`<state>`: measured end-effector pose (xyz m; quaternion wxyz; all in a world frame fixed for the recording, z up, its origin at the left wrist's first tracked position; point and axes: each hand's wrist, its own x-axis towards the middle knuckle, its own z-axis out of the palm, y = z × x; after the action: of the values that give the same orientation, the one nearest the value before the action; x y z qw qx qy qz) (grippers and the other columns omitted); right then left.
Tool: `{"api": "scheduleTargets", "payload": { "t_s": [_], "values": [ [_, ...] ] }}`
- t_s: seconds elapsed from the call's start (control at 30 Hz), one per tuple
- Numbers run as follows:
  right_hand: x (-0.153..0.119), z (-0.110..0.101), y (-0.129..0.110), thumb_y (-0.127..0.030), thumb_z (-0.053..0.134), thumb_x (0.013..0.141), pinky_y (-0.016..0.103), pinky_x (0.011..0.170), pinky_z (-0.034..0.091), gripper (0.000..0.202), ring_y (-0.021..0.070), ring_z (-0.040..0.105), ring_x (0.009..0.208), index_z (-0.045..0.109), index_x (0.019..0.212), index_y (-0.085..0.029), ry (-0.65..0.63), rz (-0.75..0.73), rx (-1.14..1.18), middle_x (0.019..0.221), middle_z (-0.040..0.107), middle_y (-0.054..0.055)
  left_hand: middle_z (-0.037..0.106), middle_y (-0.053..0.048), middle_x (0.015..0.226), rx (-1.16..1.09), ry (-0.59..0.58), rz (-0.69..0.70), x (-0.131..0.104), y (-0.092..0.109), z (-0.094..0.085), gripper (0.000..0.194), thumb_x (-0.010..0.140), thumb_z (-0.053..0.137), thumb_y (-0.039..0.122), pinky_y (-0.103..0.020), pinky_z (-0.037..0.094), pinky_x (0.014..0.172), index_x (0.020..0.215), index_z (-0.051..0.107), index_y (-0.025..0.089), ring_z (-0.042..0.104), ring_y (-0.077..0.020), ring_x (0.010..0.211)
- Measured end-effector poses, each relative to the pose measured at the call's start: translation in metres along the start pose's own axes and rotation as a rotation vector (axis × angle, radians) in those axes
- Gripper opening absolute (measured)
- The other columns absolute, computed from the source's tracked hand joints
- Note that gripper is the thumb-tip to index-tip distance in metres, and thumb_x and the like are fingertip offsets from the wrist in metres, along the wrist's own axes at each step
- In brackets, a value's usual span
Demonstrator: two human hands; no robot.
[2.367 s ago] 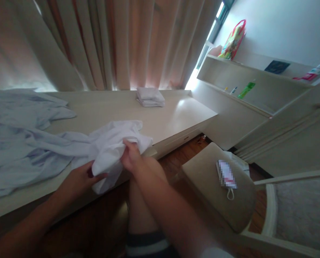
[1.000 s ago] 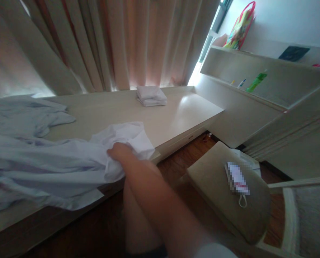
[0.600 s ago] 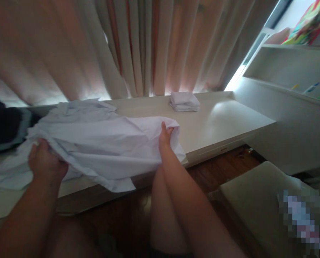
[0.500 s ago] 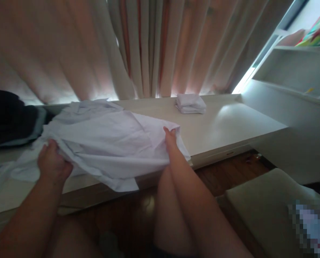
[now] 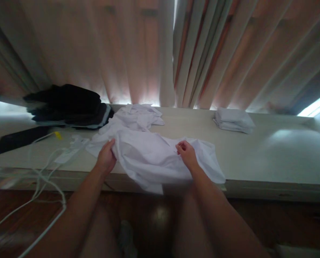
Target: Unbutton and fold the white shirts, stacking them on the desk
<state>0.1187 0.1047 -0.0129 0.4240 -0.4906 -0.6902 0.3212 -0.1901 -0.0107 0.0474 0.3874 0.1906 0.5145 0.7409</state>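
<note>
A white shirt (image 5: 146,154) lies partly spread on the pale ledge, its lower edge hanging over the front. My left hand (image 5: 107,157) is closed on the shirt's left side, thumb up, with the cloth lifted into a fold. On the right part of the shirt, my right hand (image 5: 186,154) pinches the fabric between curled fingers. More of the white cloth is bunched up behind my left hand, toward the curtain.
Folded white cloths (image 5: 234,120) sit on the ledge (image 5: 267,157) at right. Stacked dark clothes (image 5: 68,105) stand at left, near a black flat object (image 5: 20,139), a white power strip (image 5: 72,148) and loose white cables (image 5: 45,181). Curtains (image 5: 138,53) hang behind.
The view has swung left, bringing the dark stack and cables into sight. My right hand has moved from the shirt's right end inward, closer to my left hand, and the cloth has bunched.
</note>
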Motion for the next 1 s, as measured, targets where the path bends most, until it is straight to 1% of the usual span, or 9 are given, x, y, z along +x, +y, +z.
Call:
{"api": "scheduleTargets", "payload": {
  "t_s": [0.13,0.27,0.43,0.6,0.67,0.77,0.83,0.9,1.0],
  "values": [
    [-0.022,0.034,-0.027,-0.04,0.057,0.09,0.026,0.069,0.045,0.02,0.0154,0.061,0.073,0.062,0.092,-0.021,-0.154,-0.13,-0.011,0.081,0.067,0.002,0.077,-0.01,0.102,0.043,-0.071,0.039,-0.006,-0.008,-0.006,0.015,0.085,0.065,0.025,-0.038,0.056,0.098,0.096,0.072,0.017,0.069,-0.0273,0.111],
    [-0.028,0.052,-0.034,-0.034,0.061,0.088,0.027,0.068,0.042,0.016,0.015,0.057,0.068,0.067,0.082,-0.02,-0.306,-0.166,-0.105,0.075,0.067,0.001,0.076,-0.01,0.094,0.138,-0.043,0.117,-0.006,-0.008,-0.007,0.015,0.083,0.068,0.031,-0.038,0.057,0.094,0.092,0.07,0.019,0.069,-0.0287,0.107],
    [-0.023,0.05,-0.022,-0.03,0.061,0.088,0.029,0.071,0.044,0.015,0.0167,0.061,0.073,0.07,0.084,-0.019,-0.376,-0.142,-0.187,0.079,0.071,0.003,0.07,-0.006,0.072,0.341,0.024,0.203,0.009,-0.001,-0.016,0.021,0.089,0.059,0.038,-0.033,0.057,0.071,0.087,0.067,0.019,0.07,-0.0243,0.081],
    [-0.021,0.043,-0.011,-0.026,0.065,0.086,0.037,0.095,0.046,0.016,0.0213,0.066,0.101,0.07,0.1,-0.02,-0.378,-0.192,-0.184,0.106,0.074,0.007,0.049,0.002,0.047,0.64,0.021,0.291,0.02,0.004,-0.031,0.033,0.084,0.066,0.039,-0.023,0.036,0.044,0.059,0.056,0.018,0.049,-0.0134,0.049],
    [-0.02,0.04,-0.009,-0.025,0.067,0.084,0.041,0.105,0.042,0.024,0.0231,0.063,0.113,0.068,0.107,-0.02,-0.357,-0.23,-0.17,0.118,0.071,0.009,0.044,0.006,0.046,0.651,0.037,0.308,0.022,0.005,-0.031,0.03,0.081,0.068,0.039,-0.021,0.03,0.04,0.063,0.053,0.02,0.042,-0.011,0.043],
    [-0.027,0.04,-0.017,-0.026,0.067,0.084,0.045,0.111,0.038,0.027,0.0253,0.058,0.121,0.067,0.11,-0.02,-0.302,-0.275,-0.157,0.124,0.067,0.012,0.049,0.008,0.052,0.554,0.026,0.273,0.019,0.005,-0.019,0.02,0.078,0.067,0.037,-0.02,0.03,0.037,0.083,0.056,0.021,0.042,-0.0101,0.039],
    [-0.04,0.048,-0.031,-0.03,0.067,0.085,0.044,0.108,0.041,0.028,0.0254,0.059,0.117,0.065,0.112,-0.02,-0.277,-0.294,-0.127,0.121,0.067,0.012,0.054,0.008,0.056,0.47,-0.02,0.248,0.01,0.004,-0.004,0.023,0.075,0.068,0.033,-0.02,0.034,0.037,0.091,0.057,0.021,0.045,-0.0099,0.039],
    [-0.059,0.064,-0.052,-0.037,0.071,0.083,0.041,0.099,0.048,0.041,0.0244,0.063,0.108,0.062,0.12,-0.021,-0.305,-0.28,-0.027,0.12,0.067,0.011,0.057,0.006,0.059,0.461,-0.079,0.239,-0.005,0.004,0.015,0.022,0.074,0.069,0.033,-0.021,0.038,0.038,0.089,0.059,0.02,0.047,-0.0102,0.04],
    [-0.083,0.092,-0.083,-0.044,0.079,0.075,0.04,0.09,0.051,0.07,0.0265,0.064,0.105,0.052,0.136,-0.024,-0.366,-0.14,0.186,0.128,0.065,0.011,0.057,0.005,0.055,0.542,-0.184,0.206,-0.036,0.005,0.041,0.021,0.076,0.069,0.037,-0.023,0.038,0.037,0.08,0.059,0.019,0.049,-0.012,0.039]
  ]
}}
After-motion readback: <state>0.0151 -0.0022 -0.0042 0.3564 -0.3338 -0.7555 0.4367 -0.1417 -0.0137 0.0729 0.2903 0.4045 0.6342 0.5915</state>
